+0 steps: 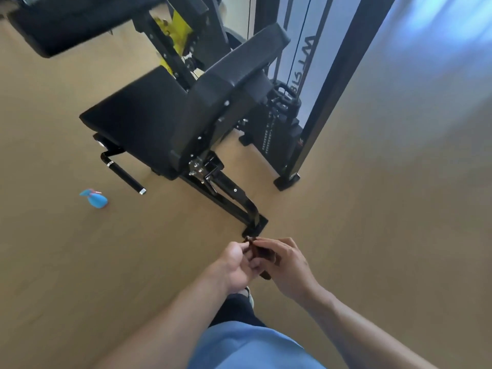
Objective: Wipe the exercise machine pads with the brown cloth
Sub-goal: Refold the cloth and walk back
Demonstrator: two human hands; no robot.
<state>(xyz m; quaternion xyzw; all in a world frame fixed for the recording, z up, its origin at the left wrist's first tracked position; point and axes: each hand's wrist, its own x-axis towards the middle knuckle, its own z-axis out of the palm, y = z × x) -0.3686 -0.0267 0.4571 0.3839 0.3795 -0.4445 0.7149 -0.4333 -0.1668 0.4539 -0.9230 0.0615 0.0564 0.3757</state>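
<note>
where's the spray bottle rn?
In the head view the spray bottle sits on the floor at lower left, beside the machine's black handle, below the seat pad, well left of both hands.

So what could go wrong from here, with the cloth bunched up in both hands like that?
The brown cloth is wadded small between the left hand and right hand, so it might wipe the seat pad and back pad poorly unless opened out. The blue spray bottle lies on the floor beside the machine, as does a low frame foot just ahead: both possible trip hazards.
</note>
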